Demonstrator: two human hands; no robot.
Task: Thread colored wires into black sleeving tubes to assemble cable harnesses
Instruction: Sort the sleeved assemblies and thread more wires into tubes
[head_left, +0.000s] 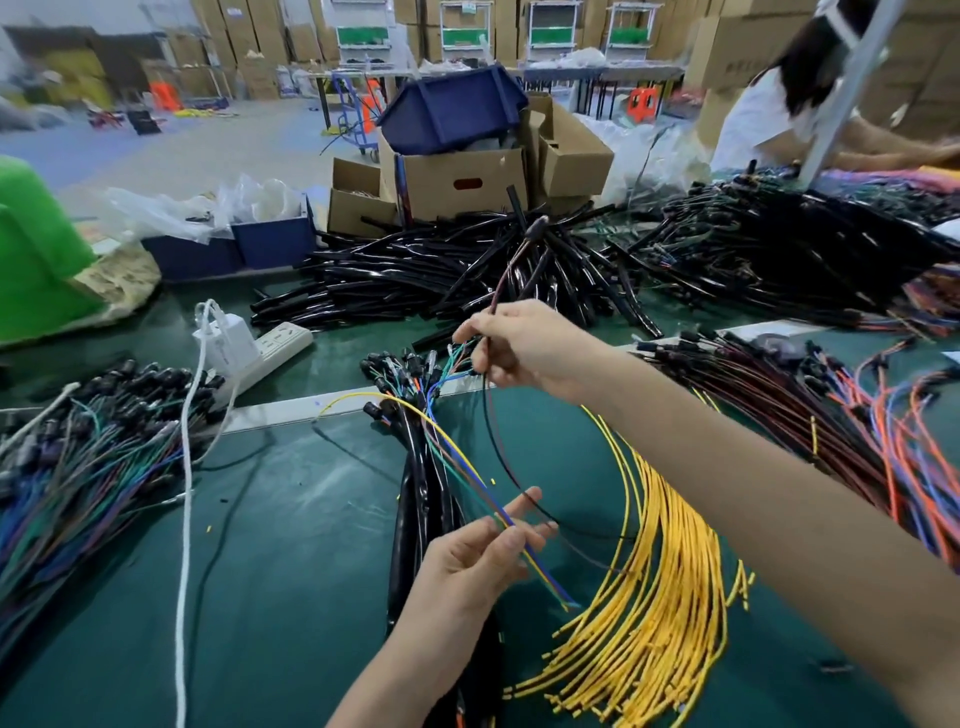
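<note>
1. Colored wires (470, 470): a thin group of yellow, green, blue and brown. My left hand (470, 564) pinches them between thumb and fingers, low at centre. The free tips jut past the fingers toward the yellow pile. I hold them tight together so that, I judge, the tips can enter a tube as one.
2. My right hand (524, 345), raised farther out, grips a dark wire pair (488, 426). Its plug end (537, 224) stands above the hand, and the slack loops down near my left fingers. It is probably lifted to stay free of the tangle.
3. Neither hand holds a tube. The black sleeving tubes (415, 275) lie heaped at the far side of the tabletop (291, 597).
4. Sleeved harnesses (415, 499) lie beside and under my left wrist. Loose yellow wires (665, 571) fan out just to its right.
5. A power strip (275, 340) sits between the tube heap and the connector bundles (78, 457) on the left.
</note>
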